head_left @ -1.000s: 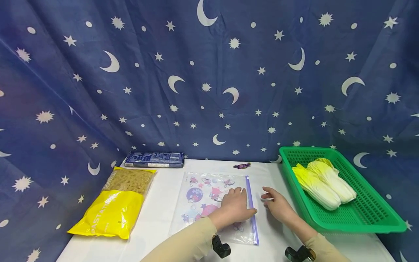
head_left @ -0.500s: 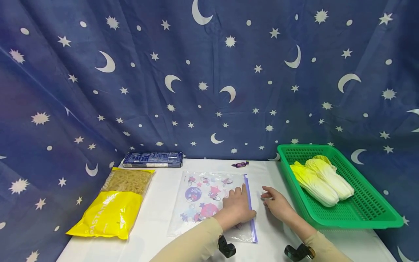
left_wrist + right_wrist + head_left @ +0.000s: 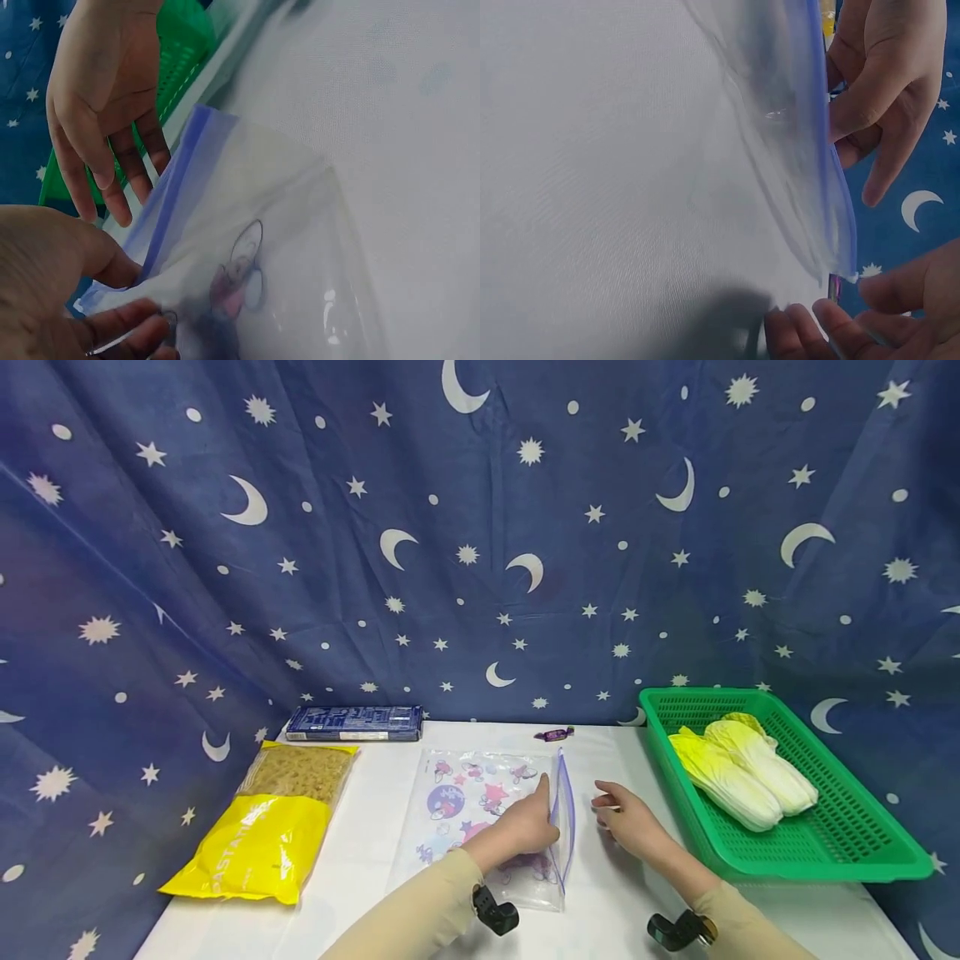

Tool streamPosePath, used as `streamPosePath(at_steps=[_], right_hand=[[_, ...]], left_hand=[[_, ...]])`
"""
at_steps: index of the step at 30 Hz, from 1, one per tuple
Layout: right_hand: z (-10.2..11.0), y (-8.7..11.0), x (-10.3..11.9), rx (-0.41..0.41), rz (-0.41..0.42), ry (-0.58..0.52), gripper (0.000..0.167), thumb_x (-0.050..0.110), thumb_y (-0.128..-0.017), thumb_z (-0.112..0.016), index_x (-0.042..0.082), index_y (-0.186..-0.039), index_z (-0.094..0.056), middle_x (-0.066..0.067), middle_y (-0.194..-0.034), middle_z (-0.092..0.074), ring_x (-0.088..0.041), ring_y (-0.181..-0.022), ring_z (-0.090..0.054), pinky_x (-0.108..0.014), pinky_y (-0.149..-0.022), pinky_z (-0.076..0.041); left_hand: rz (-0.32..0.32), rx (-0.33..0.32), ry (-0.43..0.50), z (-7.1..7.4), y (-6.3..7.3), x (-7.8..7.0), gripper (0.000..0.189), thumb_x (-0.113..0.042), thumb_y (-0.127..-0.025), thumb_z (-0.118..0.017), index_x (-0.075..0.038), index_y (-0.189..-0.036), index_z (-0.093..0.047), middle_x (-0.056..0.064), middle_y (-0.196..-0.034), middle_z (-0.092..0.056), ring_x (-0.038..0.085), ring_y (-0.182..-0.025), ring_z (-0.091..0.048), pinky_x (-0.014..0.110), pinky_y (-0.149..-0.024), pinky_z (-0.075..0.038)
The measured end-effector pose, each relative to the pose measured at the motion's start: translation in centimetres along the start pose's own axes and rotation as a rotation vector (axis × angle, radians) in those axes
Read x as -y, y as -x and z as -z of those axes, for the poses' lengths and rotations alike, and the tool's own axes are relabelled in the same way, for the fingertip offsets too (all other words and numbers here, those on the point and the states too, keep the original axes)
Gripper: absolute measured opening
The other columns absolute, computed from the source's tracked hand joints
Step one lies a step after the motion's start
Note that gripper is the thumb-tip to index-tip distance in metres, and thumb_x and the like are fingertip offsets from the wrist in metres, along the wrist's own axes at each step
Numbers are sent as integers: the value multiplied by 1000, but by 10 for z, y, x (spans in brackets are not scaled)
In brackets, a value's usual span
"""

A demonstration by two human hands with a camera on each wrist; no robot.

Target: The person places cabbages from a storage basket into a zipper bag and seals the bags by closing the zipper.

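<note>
A clear zip bag point(image 3: 446, 802) with pink and purple cartoon prints lies flat on the white table, its purple zipper edge point(image 3: 569, 814) facing right. My left hand point(image 3: 521, 825) pinches the bag's upper layer by that edge, and the two zipper strips stand apart there. In the left wrist view, the thumb of that hand lies at the zipper strip point(image 3: 174, 191), with its fingers over the printed film. Just right of the bag's mouth hovers my right hand point(image 3: 632, 820), fingers loosely bent and holding nothing. The right wrist view has its fingertips point(image 3: 832, 319) near the zipper's far end.
To the right stands a green basket point(image 3: 873, 860) with two napa cabbages point(image 3: 738, 772). A wrapped purple candy point(image 3: 553, 735) lies behind the bag. On the left are a yellow pasta bag point(image 3: 258, 835) and a flat dark-blue package point(image 3: 355, 724). A star-patterned curtain point(image 3: 480, 527) hangs behind.
My left hand has gone from resting flat on the bag to pinching its edge and drawing it slightly left. The mouth has parted. My right hand has barely moved.
</note>
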State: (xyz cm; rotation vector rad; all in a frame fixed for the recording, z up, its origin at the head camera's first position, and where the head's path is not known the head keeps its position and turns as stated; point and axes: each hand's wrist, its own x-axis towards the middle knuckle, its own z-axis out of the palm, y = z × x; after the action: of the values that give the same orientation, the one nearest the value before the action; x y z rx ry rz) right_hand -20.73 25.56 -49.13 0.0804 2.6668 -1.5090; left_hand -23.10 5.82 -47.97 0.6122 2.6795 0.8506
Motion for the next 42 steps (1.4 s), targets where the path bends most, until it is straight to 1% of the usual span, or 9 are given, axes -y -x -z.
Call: streamPosePath(at_steps=[3, 6, 13, 18, 24, 27, 30, 35, 42], right_hand=[[-5, -2, 1, 11, 21, -22, 51, -1, -98, -54, -11, -146, -43, -25, -121, -62, -31, -98, -66, -42, -75, -60], [-10, -5, 2, 17, 34, -46, 51, 1, -98, -56, -11, -146, -44, -25, -121, -62, -32, -98, -67, -42, -76, -61], [-24, -13, 7, 18, 72, -45, 59, 5, -97, -64, -11, -148, -41, -26, -121, -61, -32, -98, -67, -39, -73, -62], [-33, -16, 9, 4, 61, -17, 68, -3, -90, -67, -6, -151, -39, -26, -119, -59, -25, -87, -65, -36, -62, -59], [-38, -18, 7, -39, 70, 21, 60, -10, -83, -63, -5, -140, -47, -23, -110, -60, -20, -76, -61, -30, -57, -56], [-40, -18, 4, -49, 90, 32, 50, -11, -81, -62, -5, -130, -53, -21, -107, -62, -19, -73, -59, -28, -57, -54], [-40, -17, 2, -53, 97, -4, 47, -14, -78, -60, -6, -125, -56, -21, -106, -62, -19, -72, -59, -29, -56, -56], [-40, -16, 3, -52, 84, -50, 52, -15, -77, -57, -9, -128, -58, -23, -110, -61, -19, -71, -60, -31, -55, -57], [-41, -19, 7, -81, 86, 8, 55, -10, -81, -56, -9, -136, -58, -25, -121, -64, -17, -73, -61, -26, -56, -54]], left_hand=[[-30, 4, 84, 0, 1, 8, 93, -1, -82, -66, 11, -159, -14, 8, -70, -62, 15, -52, -48, 28, -47, -41], [-41, -3, 148, -1, 2, 14, 90, -1, -86, -66, 10, -159, -14, -2, -63, -53, 9, -47, -42, 23, -42, -35], [-45, -28, 241, -1, -1, 24, 90, -2, -87, -70, 10, -159, -17, -5, -75, -59, 8, -52, -50, 22, -45, -43], [-60, -44, 271, -4, -1, 28, 91, 0, -87, -71, 9, -159, -16, -5, -76, -60, 7, -55, -52, 22, -46, -44], [-93, -42, 199, -3, 1, 30, 90, 3, -86, -67, -5, -163, -22, -2, -77, -58, 10, -56, -50, 24, -47, -43], [-109, -38, 88, -1, 1, 31, 82, 2, -84, -66, -13, -160, -37, 5, -89, -61, 12, -65, -50, 25, -57, -46], [-99, -39, 22, 1, -1, 30, 69, -3, -86, -64, -12, -153, -49, 12, -105, -61, 14, -76, -52, 26, -70, -50], [-34, -59, 95, 5, -2, 31, 54, -12, -92, -62, -2, -144, -57, 17, -118, -58, 18, -84, -56, 34, -84, -55], [-31, -69, 225, 12, 2, 36, 50, -5, -94, -61, 2, -143, -56, 16, -117, -54, 11, -57, -61, 23, -54, -53]])
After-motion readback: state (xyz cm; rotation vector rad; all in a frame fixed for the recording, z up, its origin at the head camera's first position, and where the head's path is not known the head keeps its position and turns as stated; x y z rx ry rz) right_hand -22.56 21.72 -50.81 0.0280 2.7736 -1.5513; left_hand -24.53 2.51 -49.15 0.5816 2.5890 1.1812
